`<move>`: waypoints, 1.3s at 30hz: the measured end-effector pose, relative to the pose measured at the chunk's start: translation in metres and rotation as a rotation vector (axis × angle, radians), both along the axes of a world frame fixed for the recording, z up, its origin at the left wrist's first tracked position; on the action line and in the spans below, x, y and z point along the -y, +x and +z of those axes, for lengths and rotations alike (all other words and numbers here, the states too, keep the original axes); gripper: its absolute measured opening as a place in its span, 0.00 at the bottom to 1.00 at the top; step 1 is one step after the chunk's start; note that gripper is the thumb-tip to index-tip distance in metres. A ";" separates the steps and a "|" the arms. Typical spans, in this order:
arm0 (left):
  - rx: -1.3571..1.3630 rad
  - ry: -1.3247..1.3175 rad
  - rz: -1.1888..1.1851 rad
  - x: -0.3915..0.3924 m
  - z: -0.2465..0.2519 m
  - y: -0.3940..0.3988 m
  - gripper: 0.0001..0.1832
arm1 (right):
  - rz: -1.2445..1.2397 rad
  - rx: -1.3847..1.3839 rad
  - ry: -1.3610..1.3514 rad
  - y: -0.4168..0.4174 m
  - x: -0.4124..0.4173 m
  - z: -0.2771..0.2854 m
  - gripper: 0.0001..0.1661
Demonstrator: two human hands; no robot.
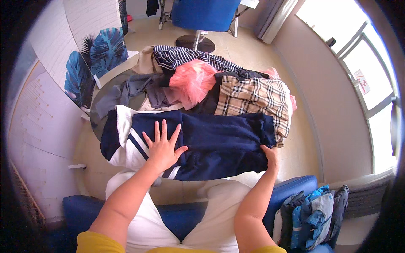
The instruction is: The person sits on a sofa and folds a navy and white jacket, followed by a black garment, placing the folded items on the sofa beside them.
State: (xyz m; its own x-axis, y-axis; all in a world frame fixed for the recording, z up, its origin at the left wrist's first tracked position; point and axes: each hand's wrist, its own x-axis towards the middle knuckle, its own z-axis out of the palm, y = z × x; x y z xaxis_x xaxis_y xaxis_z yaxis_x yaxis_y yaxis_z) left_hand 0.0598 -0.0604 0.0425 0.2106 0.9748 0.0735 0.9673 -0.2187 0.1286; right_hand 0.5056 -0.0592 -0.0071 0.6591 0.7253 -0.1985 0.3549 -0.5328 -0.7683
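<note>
A navy garment with white parts and stripes (221, 136) lies spread over the near side of a round glass table (98, 91). My left hand (164, 147) rests flat on its navy cloth near the white part, fingers spread. At the garment's right end, my right hand (270, 155) has the lower corner between thumb and fingers, some of which are hidden under the cloth. Just beyond lie a beige plaid garment (253, 95), a coral tulle piece (194, 82), a black-and-white striped garment (180, 55) and a grey garment (136, 87).
A blue seat (294, 189) bears a row of folded clothes (316, 215) at the lower right. Past the table stands a blue chair (205, 14) on a round metal base. Leaf-patterned panels (107, 50) stand at the left, and a wall with a window (364, 63) runs along the right.
</note>
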 end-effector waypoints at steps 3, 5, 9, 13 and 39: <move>0.013 -0.004 0.016 -0.003 -0.004 -0.001 0.41 | -0.016 -0.236 -0.043 0.006 0.002 0.009 0.29; -0.006 -0.027 0.018 -0.003 -0.002 -0.003 0.41 | -0.057 -0.295 0.028 -0.014 0.004 0.021 0.25; 0.008 -0.030 0.000 -0.003 0.000 -0.001 0.41 | -0.061 -0.197 0.013 -0.027 0.004 0.038 0.27; 0.043 -0.056 0.010 -0.004 0.001 0.001 0.40 | -0.025 -0.067 -0.018 -0.034 0.001 0.043 0.27; 0.036 -0.121 -0.018 -0.007 0.007 0.006 0.40 | -0.012 -0.241 0.180 -0.023 0.013 0.060 0.19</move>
